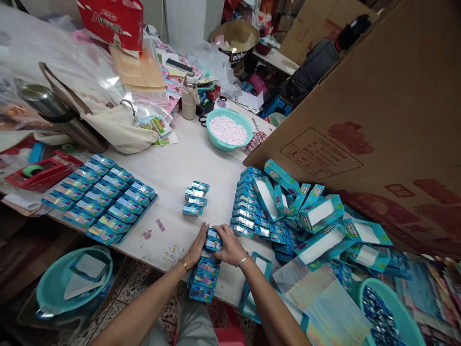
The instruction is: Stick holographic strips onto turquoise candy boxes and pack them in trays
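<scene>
Near the table's front edge, my left hand [196, 247] presses along the left side of a row of small blue boxes [203, 279]. From the right, my right hand [230, 246] has its thumb and fingers around the boxes [213, 245] at the far end of that row. The nearest boxes reach the table edge above my lap. Just beyond my hands stands a short, slightly uneven row of several similar boxes [194, 201]. On the left, a block of the same boxes [108, 199] lies in neat rows.
Open blue cartons [320, 223] are heaped at the right, beside more rows of boxes [247, 214] and a large cardboard box [360, 120]. A turquoise bowl of white beads [228, 129] sits at the back. A red tape dispenser [43, 173] and steel flask [65, 120] stand left.
</scene>
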Action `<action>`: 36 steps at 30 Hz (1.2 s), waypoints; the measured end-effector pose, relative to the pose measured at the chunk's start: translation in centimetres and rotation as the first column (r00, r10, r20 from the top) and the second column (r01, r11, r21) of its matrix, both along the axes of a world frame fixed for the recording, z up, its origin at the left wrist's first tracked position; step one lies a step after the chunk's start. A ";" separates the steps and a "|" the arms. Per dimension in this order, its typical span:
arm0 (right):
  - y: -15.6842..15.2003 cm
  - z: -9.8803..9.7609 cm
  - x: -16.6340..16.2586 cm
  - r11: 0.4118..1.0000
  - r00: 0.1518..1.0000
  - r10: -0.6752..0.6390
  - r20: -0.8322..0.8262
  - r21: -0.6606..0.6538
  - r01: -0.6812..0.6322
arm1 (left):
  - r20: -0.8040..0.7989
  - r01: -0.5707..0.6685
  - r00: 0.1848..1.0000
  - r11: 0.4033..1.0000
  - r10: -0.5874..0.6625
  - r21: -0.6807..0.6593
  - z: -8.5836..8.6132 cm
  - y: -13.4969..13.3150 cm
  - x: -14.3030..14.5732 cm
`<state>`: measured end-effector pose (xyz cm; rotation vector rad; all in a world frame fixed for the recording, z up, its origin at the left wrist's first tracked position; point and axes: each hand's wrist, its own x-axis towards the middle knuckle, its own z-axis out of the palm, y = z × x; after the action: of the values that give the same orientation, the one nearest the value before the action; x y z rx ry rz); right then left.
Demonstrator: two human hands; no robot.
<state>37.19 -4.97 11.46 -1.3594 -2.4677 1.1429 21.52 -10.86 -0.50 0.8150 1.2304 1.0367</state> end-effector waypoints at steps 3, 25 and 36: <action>-0.1 -0.7 -0.5 0.999 0.999 0.005 -0.043 0.035 -0.004 | 0.023 -0.014 1.000 1.000 0.014 0.004 -0.4 -0.2 0.0; -0.9 -7.7 -1.1 0.690 0.468 -0.724 -0.507 -0.536 0.486 | 0.022 -0.064 0.998 0.997 0.063 0.046 -0.2 -0.2 0.0; -1.7 -8.6 -1.6 0.677 0.549 -0.727 -0.412 -0.300 0.672 | -0.074 -0.027 0.997 1.000 0.026 -0.009 0.1 1.0 0.4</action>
<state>35.58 -6.69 2.81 -1.5842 -1.2799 1.1966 21.89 -9.86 -0.38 0.8379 1.3112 1.0291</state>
